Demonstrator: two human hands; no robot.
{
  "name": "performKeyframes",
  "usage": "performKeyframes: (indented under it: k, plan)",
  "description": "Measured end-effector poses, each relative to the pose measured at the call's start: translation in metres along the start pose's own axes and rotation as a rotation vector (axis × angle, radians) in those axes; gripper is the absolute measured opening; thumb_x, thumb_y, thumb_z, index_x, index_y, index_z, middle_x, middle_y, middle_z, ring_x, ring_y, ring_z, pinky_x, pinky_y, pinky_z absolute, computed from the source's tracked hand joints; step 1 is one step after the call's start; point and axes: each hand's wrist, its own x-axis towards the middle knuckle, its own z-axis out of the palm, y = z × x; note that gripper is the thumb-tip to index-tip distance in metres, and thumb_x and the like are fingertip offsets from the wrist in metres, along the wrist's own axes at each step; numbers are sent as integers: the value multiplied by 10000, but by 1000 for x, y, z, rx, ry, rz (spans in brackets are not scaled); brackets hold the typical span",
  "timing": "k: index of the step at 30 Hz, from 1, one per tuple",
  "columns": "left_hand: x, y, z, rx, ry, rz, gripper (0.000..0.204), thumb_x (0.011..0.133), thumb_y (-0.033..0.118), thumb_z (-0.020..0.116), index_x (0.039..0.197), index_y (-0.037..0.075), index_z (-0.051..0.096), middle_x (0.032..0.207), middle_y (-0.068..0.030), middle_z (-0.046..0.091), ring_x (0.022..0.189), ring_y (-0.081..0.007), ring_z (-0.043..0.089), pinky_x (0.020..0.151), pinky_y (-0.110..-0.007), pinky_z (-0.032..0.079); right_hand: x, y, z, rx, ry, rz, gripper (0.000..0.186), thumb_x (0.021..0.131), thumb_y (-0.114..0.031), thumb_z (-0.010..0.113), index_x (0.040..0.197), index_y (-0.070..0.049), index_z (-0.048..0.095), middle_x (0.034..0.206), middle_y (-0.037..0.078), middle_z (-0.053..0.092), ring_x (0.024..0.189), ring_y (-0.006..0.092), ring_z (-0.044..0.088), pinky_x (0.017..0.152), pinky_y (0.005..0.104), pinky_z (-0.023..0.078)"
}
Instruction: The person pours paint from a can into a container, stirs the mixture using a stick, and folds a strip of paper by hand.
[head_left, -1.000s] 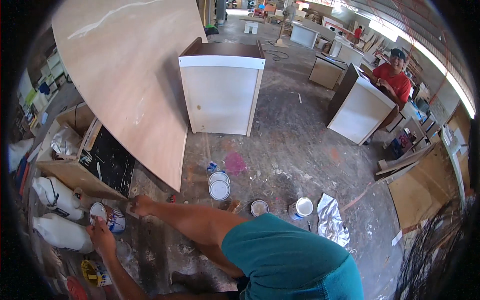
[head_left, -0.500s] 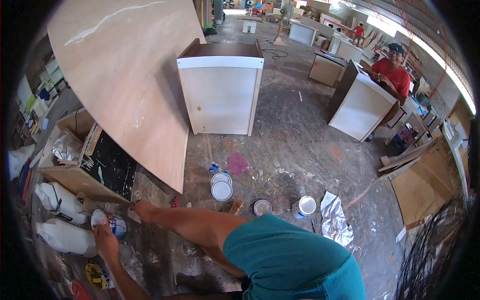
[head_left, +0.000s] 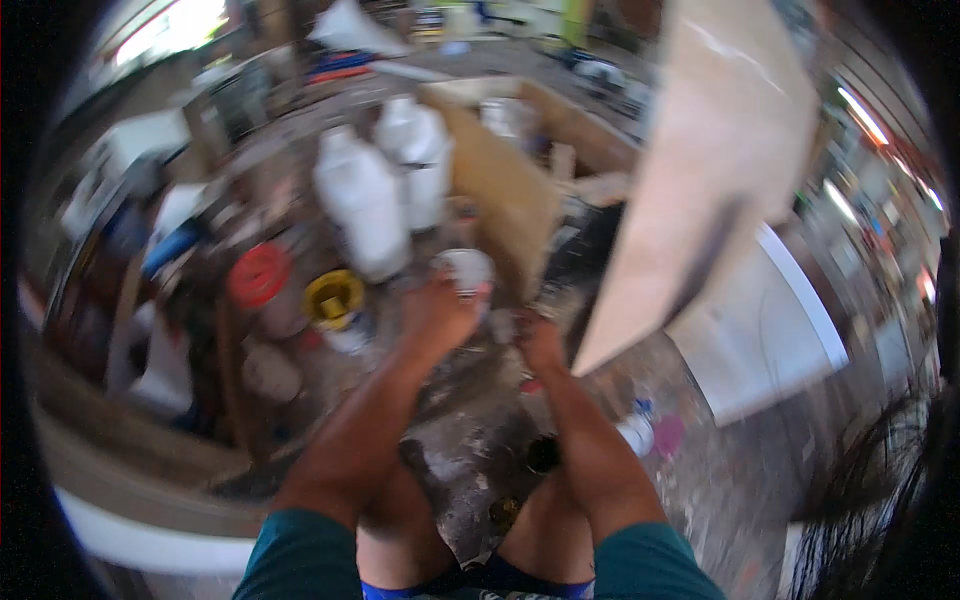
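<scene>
My left hand [head_left: 438, 318] is closed on a paint can [head_left: 466, 268] with a pale top, gripping it at its near side. Close by on the right, my right hand [head_left: 543, 343] is low beside the corner of a wooden box [head_left: 505, 190]. Its fingers look curled together, but blur hides what is in them. Two large white jugs [head_left: 362, 205] stand just beyond the can. To the left of the can sits a yellow-rimmed bucket [head_left: 335, 298] with a yellow inside.
A red lid or container [head_left: 259, 275] lies farther left among scattered things. A large plywood sheet [head_left: 690, 180] leans at the right, with a white cabinet panel [head_left: 765, 335] behind it. White cans [head_left: 636, 436] stand on the floor right of my right forearm.
My view has swung left, so the jugs, box and bucket now appear nearer the middle. My left hand still grips the can. The co-worker is no longer visible.
</scene>
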Motion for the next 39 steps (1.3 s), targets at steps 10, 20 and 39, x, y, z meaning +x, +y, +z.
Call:
performKeyframes:
  k: [10, 20, 39]
  plan:
    - [6, -22, -10, -39, 78, 101, 629, 966, 557, 579, 1252, 8, 692, 1291, -199, 606, 1214, -387, 601, 1023, -542, 444, -5, -3, -53, 115, 114, -209, 516, 812, -57, 815, 1290, -18, 626, 1172, 175, 727, 839, 260, 762, 743, 346, 597]
    - [88, -48, -60, 426, 424, 24, 929, 793, 423, 848, 1579, 300, 368, 1707, -131, 77, 1497, -482, 263, 1137, -607, 386, -19, -29, -84, 225, 168, -131, 497, 843, -93, 795, 1302, 2, 632, 1157, 195, 721, 923, 264, 739, 762, 349, 598]
    - [192, -162, -121, 283, 97, 173, 1071, 652, 187, 971, 1552, 252, 392, 1719, -140, 44, 1492, -419, 364, 1157, -486, 478, -19, 1, -113, 314, 149, 44, 599, 825, -128, 822, 1354, 1, 572, 1250, 233, 654, 946, 350, 723, 786, 402, 611]
